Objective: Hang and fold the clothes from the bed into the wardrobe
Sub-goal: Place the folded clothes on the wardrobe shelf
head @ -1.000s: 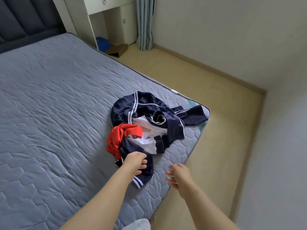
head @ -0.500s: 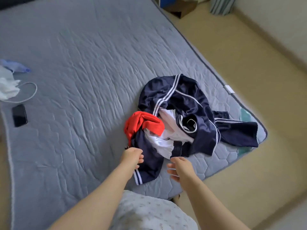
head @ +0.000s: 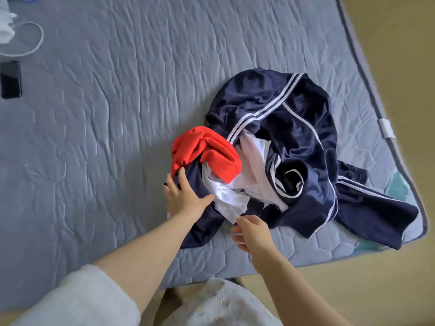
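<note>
A pile of clothes lies near the corner of the grey quilted bed [head: 106,128]. It holds a navy jacket with white stripes [head: 299,118], a red garment [head: 207,149] and a white garment [head: 233,198], all tangled together. My left hand [head: 186,196] rests flat on a navy piece at the pile's near left, fingers spread just below the red garment, thumb touching the white one. My right hand [head: 251,234] hovers at the pile's near edge with fingers loosely curled, its fingertips by the hem of the white garment, holding nothing.
A black phone [head: 10,78], a white cable [head: 35,41] and a white cloth [head: 4,27] lie at the bed's far left. The mattress edge runs along the right, with tan floor [head: 404,43] beyond. My light clothing fills the bottom of the view.
The view has tilted down and closer over the pile. My left hand has let go of the navy cloth and now lies spread on it. My right hand moved up to the white garment's hem.
</note>
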The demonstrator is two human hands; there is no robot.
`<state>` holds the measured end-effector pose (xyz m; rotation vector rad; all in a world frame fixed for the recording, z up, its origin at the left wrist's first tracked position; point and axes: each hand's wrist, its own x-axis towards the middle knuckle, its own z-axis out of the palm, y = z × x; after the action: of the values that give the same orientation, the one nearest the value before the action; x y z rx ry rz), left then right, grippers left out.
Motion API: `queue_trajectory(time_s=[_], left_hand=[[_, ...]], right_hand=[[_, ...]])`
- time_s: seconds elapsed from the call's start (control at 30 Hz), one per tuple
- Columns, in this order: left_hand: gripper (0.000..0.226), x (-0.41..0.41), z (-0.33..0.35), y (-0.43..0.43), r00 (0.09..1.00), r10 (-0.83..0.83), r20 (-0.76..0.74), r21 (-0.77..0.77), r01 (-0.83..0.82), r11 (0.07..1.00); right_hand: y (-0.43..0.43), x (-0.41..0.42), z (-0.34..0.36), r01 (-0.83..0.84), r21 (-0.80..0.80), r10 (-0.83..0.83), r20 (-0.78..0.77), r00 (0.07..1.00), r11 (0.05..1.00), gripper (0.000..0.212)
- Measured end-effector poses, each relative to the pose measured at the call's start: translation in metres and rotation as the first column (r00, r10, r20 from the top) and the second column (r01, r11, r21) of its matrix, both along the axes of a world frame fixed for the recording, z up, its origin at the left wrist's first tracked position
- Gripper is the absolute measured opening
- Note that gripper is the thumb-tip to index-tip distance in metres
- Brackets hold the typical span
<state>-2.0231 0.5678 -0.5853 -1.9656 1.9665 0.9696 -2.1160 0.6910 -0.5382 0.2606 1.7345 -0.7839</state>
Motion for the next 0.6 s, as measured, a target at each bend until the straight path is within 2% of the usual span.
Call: queue_trajectory(time_s=[0.1,0.27,0.33,0.43,0.6], left_hand=[[0.100,0.000,-0.021,-0.003,0.991,0.081,-0.110,0.109,-0.069,0.992],[0.058,0.032,-0.020,0.006,0.986,0.101,-0.134,0.200,-0.073,0.977],[0.045,0.044,-0.006,0.011,0.971,0.141,-0.194,0.219,-0.097,0.971],[0.038,0.058,0.027,0.016,0.919,0.255,-0.300,0.268,-0.175,0.947],[0.032,0.069,0.090,0.023,0.889,0.212,-0.405,0.230,-0.125,0.965]], right_hand=[[0.000,0.001,-0.014,-0.038,0.017,0.037,0.013,0.999,0.999,0.014],[0.006,0.009,-0.017,-0.091,0.034,0.089,0.042,0.995,0.995,0.012],[0.004,0.013,-0.008,-0.100,0.026,0.098,0.050,0.994,0.995,0.013],[-0.001,0.018,0.013,-0.091,-0.013,0.091,0.041,0.995,0.996,0.015],[-0.011,0.027,0.064,-0.032,-0.106,0.031,-0.009,0.999,0.994,0.015]])
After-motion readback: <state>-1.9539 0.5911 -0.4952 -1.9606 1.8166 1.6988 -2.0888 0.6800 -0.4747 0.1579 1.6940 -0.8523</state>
